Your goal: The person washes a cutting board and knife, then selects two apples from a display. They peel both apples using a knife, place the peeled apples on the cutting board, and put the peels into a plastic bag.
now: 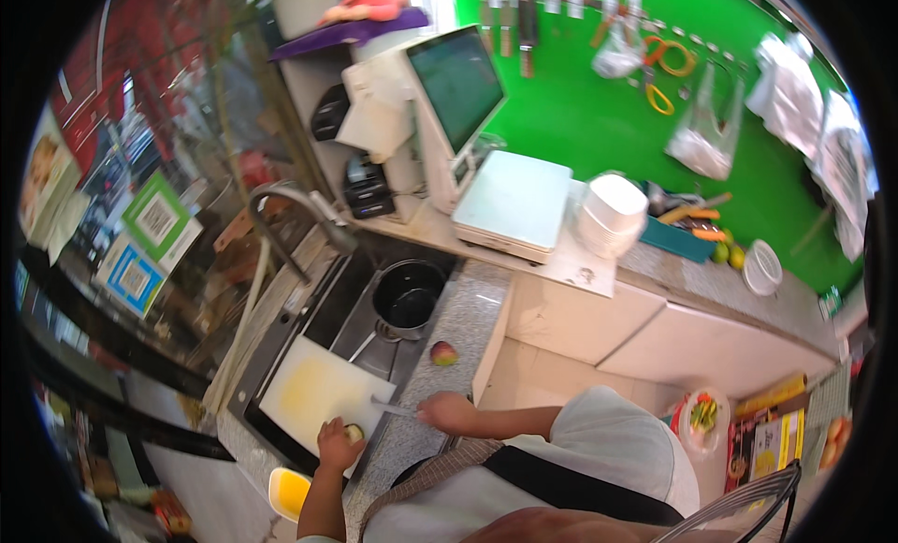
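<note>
A white cutting board with a yellow stain lies across the near part of the dark sink. My left hand is at the board's near edge, its fingers around a small piece of fruit with a dark rim and a pale face. I cannot tell what fruit it is. To the right, my right hand grips a knife, its blade reaching over the board's edge and pointing left. A red and green fruit, perhaps a mango, sits on the granite counter beyond that hand.
A black pot stands in the sink under a curved faucet. Left of my forearm is a white-rimmed yellow container. Behind are a scale, stacked white tubs and a screen. A lidded container stands at right.
</note>
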A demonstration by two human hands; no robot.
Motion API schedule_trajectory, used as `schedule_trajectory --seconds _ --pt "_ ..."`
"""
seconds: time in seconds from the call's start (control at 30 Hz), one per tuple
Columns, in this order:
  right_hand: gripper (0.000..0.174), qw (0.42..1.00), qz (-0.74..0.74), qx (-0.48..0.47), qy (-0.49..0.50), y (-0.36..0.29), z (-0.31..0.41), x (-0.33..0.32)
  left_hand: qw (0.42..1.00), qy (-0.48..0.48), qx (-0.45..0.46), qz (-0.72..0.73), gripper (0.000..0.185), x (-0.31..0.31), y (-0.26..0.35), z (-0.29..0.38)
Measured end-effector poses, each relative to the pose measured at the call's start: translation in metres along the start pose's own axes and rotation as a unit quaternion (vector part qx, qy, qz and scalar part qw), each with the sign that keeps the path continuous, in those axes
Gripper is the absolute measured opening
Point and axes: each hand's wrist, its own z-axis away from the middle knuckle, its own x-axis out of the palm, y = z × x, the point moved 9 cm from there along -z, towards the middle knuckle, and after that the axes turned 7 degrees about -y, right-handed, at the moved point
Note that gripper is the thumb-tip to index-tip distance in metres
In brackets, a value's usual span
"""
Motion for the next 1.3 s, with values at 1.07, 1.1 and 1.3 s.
schedule_trajectory --seconds 1.07,1.1,1.3 --pt "0.018 0.778 0.239 0.476 0.333 0.564 0.426 -0.822 0.941 0.246 0.071 0.22 0.056 -0.126 0.472 -0.07" --pt "0.018 0.786 0.265 0.483 0.281 0.576 0.416 -0.822 0.945 0.243 0.065 0.209 0.055 -0.13 0.485 -0.072" --pt "0.018 0.831 0.013 0.552 0.066 0.644 0.405 -0.777 0.943 0.268 -0.002 0.197 0.051 -0.133 0.507 -0.076"
